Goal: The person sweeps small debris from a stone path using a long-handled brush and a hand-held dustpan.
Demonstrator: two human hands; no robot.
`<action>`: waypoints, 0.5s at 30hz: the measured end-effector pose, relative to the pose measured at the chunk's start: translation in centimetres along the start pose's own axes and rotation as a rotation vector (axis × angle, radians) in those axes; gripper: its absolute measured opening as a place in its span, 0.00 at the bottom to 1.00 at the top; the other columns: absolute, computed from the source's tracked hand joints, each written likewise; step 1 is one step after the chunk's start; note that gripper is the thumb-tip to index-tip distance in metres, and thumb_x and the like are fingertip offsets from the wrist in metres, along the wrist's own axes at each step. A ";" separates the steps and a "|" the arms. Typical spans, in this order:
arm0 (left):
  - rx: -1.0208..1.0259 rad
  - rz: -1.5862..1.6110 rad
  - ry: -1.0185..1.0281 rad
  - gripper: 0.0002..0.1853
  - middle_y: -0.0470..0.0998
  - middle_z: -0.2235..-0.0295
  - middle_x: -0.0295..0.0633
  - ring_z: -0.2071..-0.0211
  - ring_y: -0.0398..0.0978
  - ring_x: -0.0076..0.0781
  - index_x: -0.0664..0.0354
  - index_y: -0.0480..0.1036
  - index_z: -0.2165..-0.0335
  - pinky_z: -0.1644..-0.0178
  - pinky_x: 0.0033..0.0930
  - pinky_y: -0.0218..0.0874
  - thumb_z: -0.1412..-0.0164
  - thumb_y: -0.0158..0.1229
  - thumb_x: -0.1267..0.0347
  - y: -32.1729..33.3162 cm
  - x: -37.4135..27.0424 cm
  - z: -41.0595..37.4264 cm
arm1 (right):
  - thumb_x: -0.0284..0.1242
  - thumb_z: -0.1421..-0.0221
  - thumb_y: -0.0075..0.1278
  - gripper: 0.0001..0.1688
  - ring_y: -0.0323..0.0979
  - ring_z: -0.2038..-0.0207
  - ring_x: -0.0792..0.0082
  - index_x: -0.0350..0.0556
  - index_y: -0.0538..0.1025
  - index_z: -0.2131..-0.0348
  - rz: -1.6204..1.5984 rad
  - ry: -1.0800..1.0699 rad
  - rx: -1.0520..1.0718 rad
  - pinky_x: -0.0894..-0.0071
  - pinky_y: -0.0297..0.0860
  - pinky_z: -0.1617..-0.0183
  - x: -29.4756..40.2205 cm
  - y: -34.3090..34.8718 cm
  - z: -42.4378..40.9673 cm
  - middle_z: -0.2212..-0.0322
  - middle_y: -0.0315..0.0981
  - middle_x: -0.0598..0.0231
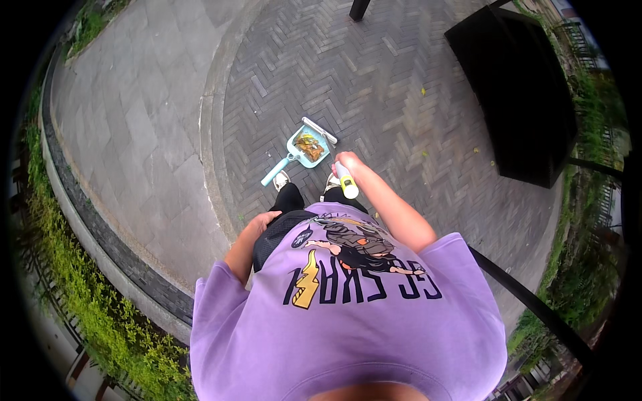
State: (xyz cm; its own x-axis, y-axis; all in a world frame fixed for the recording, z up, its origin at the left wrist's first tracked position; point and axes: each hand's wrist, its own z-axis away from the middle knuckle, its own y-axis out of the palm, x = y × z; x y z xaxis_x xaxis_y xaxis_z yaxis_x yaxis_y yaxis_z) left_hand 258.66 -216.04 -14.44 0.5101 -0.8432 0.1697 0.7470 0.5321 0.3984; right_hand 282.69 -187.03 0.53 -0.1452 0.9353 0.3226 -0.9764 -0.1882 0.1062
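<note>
My right hand (348,163) grips the grey and yellow-green handle (346,181) of a long-handled sweeping tool. The tool's narrow pale head (319,130) lies across the front lip of a light blue dustpan (315,162). Brown and yellow dry leaves (308,145) fill much of the pan, and comb teeth line its rear. The dustpan's handle (275,170) points back towards my shoes, with no hand on it. My left hand (264,219) rests on my dark-clothed thigh and holds nothing; its fingers are partly hard to make out.
Herringbone brick paving (301,65) bears a few yellow leaves (423,91). A curved stone border (213,115) separates it from grey slabs (135,115). A large black box-like object (516,100) stands at the right, a dark post (358,10) ahead. Low shrubs (100,301) grow beyond a kerb at left.
</note>
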 end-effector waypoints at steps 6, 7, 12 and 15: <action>0.099 -0.038 0.095 0.14 0.79 0.74 0.48 0.78 0.76 0.39 0.65 0.75 0.69 0.70 0.43 0.71 0.45 0.57 0.63 -1.5 0.7 -2.8 | 0.21 0.49 0.36 0.04 0.65 0.84 0.67 0.38 0.61 0.70 -0.169 0.080 -0.003 0.66 0.67 0.83 -0.2 0.5 -0.4 0.81 0.64 0.57; 0.103 -0.046 0.094 0.14 0.79 0.74 0.48 0.78 0.76 0.39 0.65 0.75 0.69 0.70 0.43 0.71 0.45 0.57 0.63 -1.4 0.7 -2.5 | 0.21 0.49 0.36 0.04 0.65 0.84 0.67 0.39 0.60 0.70 -0.179 0.080 -0.009 0.66 0.67 0.83 -0.2 0.6 -0.2 0.81 0.63 0.57; 0.120 -0.126 0.069 0.13 0.79 0.73 0.48 0.77 0.76 0.39 0.66 0.75 0.69 0.69 0.42 0.71 0.45 0.57 0.65 -0.2 -0.2 0.3 | 0.21 0.50 0.35 0.06 0.65 0.86 0.66 0.40 0.60 0.68 -0.165 0.029 -0.017 0.65 0.66 0.85 0.6 1.9 0.6 0.82 0.63 0.56; 0.138 -0.184 0.061 0.12 0.79 0.73 0.48 0.77 0.77 0.39 0.66 0.75 0.68 0.69 0.42 0.71 0.45 0.57 0.66 0.7 -1.0 3.0 | 0.21 0.50 0.35 0.07 0.65 0.86 0.66 0.40 0.60 0.67 -0.219 0.037 -0.063 0.64 0.66 0.85 0.8 2.6 0.6 0.82 0.63 0.56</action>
State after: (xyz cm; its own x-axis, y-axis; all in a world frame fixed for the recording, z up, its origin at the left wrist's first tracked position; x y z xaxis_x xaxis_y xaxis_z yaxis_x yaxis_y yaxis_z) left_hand 257.38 -215.07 -11.64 0.3993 -0.9164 0.0296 0.7664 0.3513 0.5377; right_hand 280.11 -186.91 1.61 0.0665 0.9623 0.2639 -0.9932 0.0384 0.1102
